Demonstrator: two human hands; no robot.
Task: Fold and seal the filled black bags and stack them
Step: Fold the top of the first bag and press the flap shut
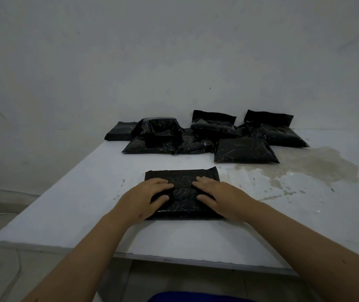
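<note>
A filled black bag [183, 177] lies flat on the white table [69, 203], close to the front edge. My left hand [147, 196] presses on its left half with flat fingers. My right hand [216, 196] presses on its right half the same way, fingertips nearly meeting at the middle. Several other black bags sit at the back: a heap [159, 136] at centre left, one flat bag [245, 150] in front at the right, and others with upright flaps [272, 129] near the wall.
A brownish stain [305, 168] spreads over the right part of the table. The grey wall [174, 62] rises directly behind the bags. A cable [15, 277] lies on the floor at the lower left.
</note>
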